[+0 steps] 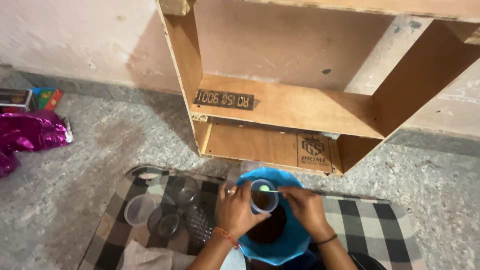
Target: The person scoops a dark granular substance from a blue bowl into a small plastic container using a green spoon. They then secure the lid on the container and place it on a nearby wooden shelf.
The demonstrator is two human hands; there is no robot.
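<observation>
Head view: the left hand grasps a small clear cup over the blue bowl on the checked mat, near the wooden shelf. The right hand pinches a thin stick, apparently stirring or scraping the cup's dark contents. Empty clear cups sit left.

Plywood shelf on grey floor — pale wall.

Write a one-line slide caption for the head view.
Left hand holds a small cup over a blue bowl; right hand dips a spoon inside.
</observation>
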